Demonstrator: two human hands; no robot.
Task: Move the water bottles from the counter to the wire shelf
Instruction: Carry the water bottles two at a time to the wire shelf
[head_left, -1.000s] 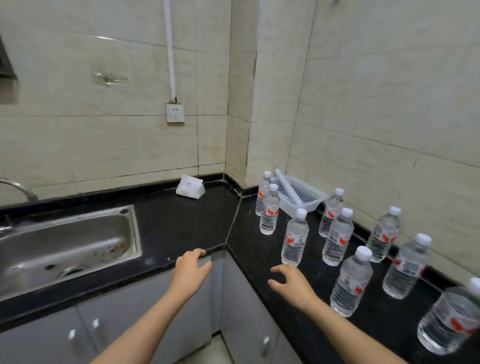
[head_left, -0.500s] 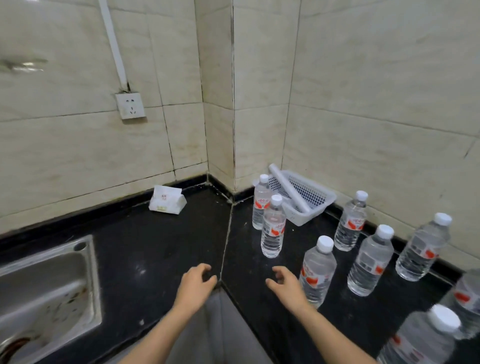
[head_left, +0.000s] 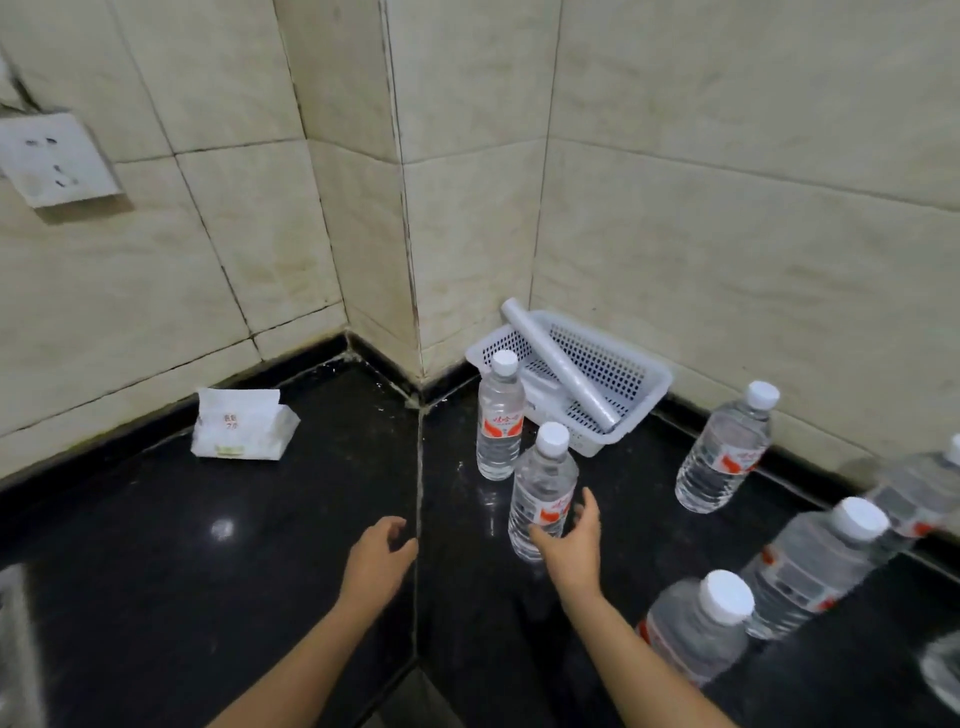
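Reaching: right hand at the lower body of the nearer clear plastic water bottle with white cap and red label, at about 1 o'clock on the black stone counter.
Fingers: right hand spread wide around the bottle, not yet closed, holding nothing; left hand loosely curled, empty, hovering at 11 o'clock.
Neighbours: second matching bottle just beyond at 12 o'clock; white perforated plastic basket behind it.
Grip advice: wrap around the label band, squeeze lightly since thin plastic likely dents, lift straight up to avoid knocking the bottle behind.
Destination: wire shelf not in view.
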